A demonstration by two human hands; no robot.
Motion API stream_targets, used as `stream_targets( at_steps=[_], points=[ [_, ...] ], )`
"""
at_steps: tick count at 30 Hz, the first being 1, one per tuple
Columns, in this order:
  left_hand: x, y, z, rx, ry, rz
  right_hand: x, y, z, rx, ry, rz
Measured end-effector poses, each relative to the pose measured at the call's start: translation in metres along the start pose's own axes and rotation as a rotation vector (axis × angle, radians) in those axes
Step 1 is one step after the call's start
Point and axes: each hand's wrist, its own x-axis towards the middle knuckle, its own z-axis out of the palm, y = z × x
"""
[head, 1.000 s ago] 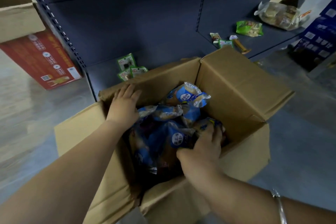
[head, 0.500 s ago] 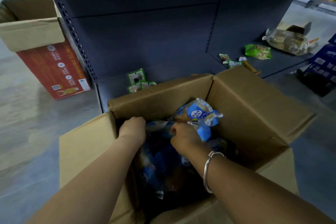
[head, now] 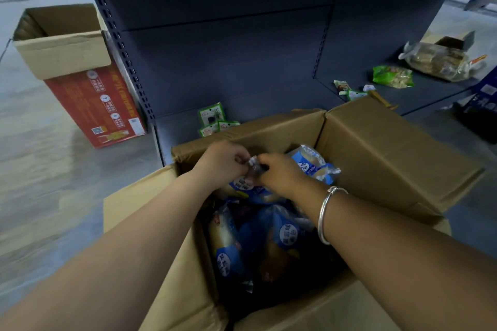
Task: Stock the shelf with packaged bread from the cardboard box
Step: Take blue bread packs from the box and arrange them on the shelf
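Note:
An open cardboard box (head: 390, 158) stands on the floor in front of a dark shelf (head: 242, 105). It holds several blue-and-clear bread packets (head: 271, 239). My left hand (head: 223, 161) and my right hand (head: 282, 172) meet over the box's far side. Both pinch the crimped end of one bread packet (head: 251, 188) that hangs below them. Another bread packet (head: 312, 164) sits just right of my right hand, against the box wall. A silver bangle circles my right wrist.
Small green packets (head: 212, 119) lie on the shelf's bottom board behind the box. Further right lie a green bag (head: 392, 76), small snacks (head: 352, 90) and a clear bag of goods (head: 438, 62). A red-and-brown carton (head: 78, 72) stands open at the left.
My left hand left the box's rim and moved right. My right hand rose from deep in the box. Both now hold a packet's top edge together near the far wall.

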Motion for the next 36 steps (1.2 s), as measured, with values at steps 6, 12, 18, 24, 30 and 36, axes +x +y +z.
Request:
stream_targets(
  at_steps=[6, 12, 18, 24, 30, 36],
  points=[
    [-0.001, -0.026, 0.011, -0.421, 0.05, -0.199, 0.002, 0.011, -0.01, 0.185, 0.105, 0.094],
    [0.001, -0.054, 0.018, -0.346, 0.008, -0.351, 0.002, 0.022, -0.022, 0.341, 0.217, 0.245],
    [-0.012, -0.037, 0.005, -0.524, 0.072, -0.432, -0.014, 0.011, -0.043, 0.364, 0.221, 0.326],
    [-0.032, 0.008, -0.06, -0.593, 0.186, -0.432, -0.04, -0.036, -0.092, 0.406, 0.289, 0.319],
    [-0.053, 0.073, -0.154, -0.652, 0.235, -0.42, -0.077, -0.106, -0.17, 0.385, 0.416, 0.334],
    [-0.073, 0.151, -0.276, -0.84, 0.212, -0.445, -0.115, -0.191, -0.263, 0.404, 0.438, 0.343]
  ],
)
